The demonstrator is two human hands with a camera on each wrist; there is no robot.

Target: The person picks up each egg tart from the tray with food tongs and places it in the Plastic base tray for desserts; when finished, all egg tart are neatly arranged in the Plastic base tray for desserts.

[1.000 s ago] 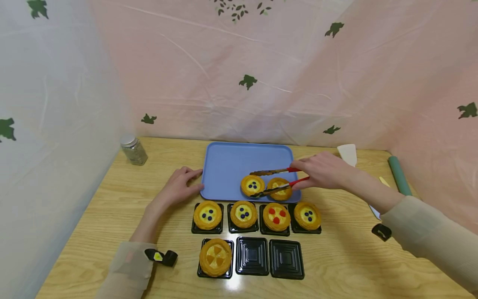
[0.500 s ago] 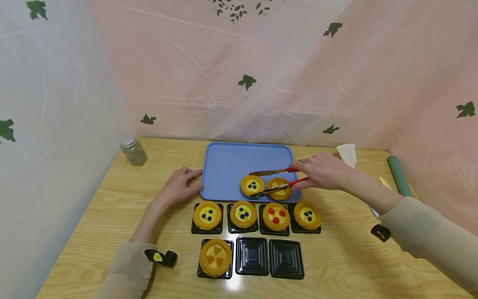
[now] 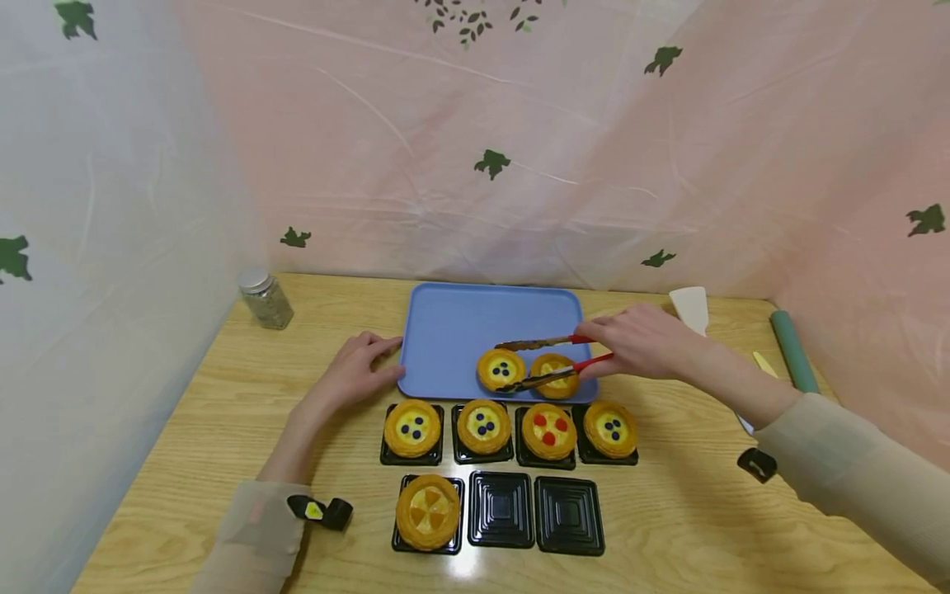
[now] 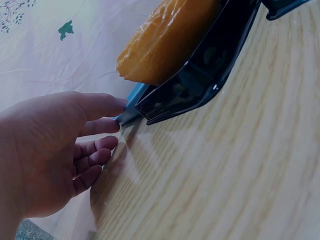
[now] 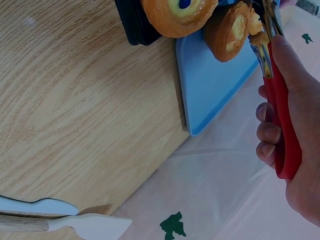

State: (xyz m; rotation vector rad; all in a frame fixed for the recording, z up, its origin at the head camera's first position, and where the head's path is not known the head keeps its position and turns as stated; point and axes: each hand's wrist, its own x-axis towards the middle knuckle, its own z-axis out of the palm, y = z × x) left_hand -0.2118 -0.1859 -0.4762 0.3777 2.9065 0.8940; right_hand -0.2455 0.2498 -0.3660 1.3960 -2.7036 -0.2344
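My right hand grips red-handled tongs over the right side of the blue tray. The tongs' tips straddle a blueberry-topped tart lying on the tray; whether they squeeze it I cannot tell. The near arm of the tongs crosses above a second tart, topped with yellow pieces and partly covered. At the tray's left edge, my left hand touches the rim with thumb and forefinger, its other fingers loosely bent in the left wrist view.
Before the tray, a row of black square holders carries blueberry tarts and a red-topped tart. Nearer are another tart and two bare holders. A jar stands left; a white spatula and green roll lie right.
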